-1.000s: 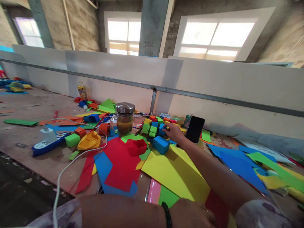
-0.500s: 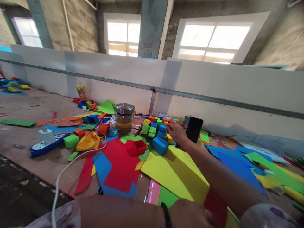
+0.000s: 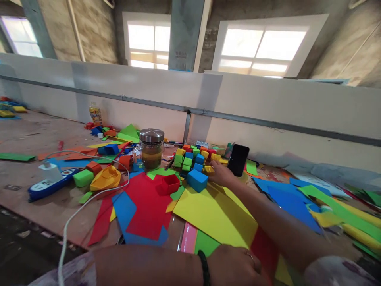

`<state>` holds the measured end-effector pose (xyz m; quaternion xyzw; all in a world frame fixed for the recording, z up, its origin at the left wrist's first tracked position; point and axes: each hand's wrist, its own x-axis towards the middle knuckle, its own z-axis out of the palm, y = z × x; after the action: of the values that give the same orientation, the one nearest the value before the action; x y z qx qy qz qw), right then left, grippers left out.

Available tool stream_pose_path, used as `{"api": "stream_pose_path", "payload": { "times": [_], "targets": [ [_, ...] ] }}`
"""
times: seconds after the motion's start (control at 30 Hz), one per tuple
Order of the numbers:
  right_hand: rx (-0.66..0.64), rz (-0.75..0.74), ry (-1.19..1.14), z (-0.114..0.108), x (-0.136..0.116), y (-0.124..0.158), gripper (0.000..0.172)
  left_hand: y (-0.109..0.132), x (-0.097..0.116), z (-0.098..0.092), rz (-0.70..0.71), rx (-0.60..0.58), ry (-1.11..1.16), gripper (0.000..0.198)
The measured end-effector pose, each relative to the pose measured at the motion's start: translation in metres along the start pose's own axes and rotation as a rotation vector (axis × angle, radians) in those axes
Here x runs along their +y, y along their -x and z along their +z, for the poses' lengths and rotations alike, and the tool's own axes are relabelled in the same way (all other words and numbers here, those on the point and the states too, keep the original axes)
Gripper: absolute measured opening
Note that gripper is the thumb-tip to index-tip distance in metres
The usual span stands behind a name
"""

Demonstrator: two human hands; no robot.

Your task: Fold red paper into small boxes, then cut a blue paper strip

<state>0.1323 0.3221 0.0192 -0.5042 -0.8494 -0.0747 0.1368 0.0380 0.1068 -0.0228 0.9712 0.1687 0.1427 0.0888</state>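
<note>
My right hand (image 3: 222, 174) reaches over the table to a small yellow paper box (image 3: 208, 170), its fingers bent and closed at the box's right side. The fingertips are partly hidden. Left of it sits a larger blue paper box (image 3: 197, 180), and behind are several small folded paper cubes (image 3: 187, 164) in green, blue, yellow and red. At the bottom edge lies my left hand (image 3: 233, 264), with a dark bead bracelet and a ring, beside a big yellow paper sheet (image 3: 214, 214). Its fingers curl down out of sight. An open red paper box (image 3: 170, 184) stands on red paper (image 3: 145, 210).
A lidded glass mug (image 3: 151, 153) stands behind the red paper. A black phone (image 3: 238, 160) leans upright beyond my right hand. At left are a power strip (image 3: 52, 184) and a white cable (image 3: 79, 212). Blue sheets (image 3: 288, 202) spread at right.
My right hand has drawn back from the rear cubes to the small yellow box; a yellow cube now shows where it was. The view has shifted slightly to the right. My left hand stays low.
</note>
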Motion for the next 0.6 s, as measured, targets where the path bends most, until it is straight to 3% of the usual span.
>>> {"api": "stream_pose_path", "payload": {
  "times": [0.13, 0.3, 0.47, 0.6],
  "targets": [
    [-0.005, 0.155, 0.03, 0.004, -0.009, 0.0, 0.034, -0.001, -0.002, 0.007, -0.036, 0.022, -0.01, 0.023],
    [-0.043, 0.237, 0.041, -0.026, 0.004, -0.034, 0.027, -0.003, -0.007, 0.015, 0.028, -0.011, -0.022, 0.019],
    [-0.176, 0.322, 0.044, -0.042, 0.013, -0.082, 0.026, -0.01, -0.012, 0.019, 0.009, -0.056, -0.008, 0.017],
    [-0.132, 0.376, 0.063, -0.042, 0.014, -0.093, 0.037, -0.014, -0.016, 0.016, -0.05, -0.099, 0.069, 0.022]
  ]
}}
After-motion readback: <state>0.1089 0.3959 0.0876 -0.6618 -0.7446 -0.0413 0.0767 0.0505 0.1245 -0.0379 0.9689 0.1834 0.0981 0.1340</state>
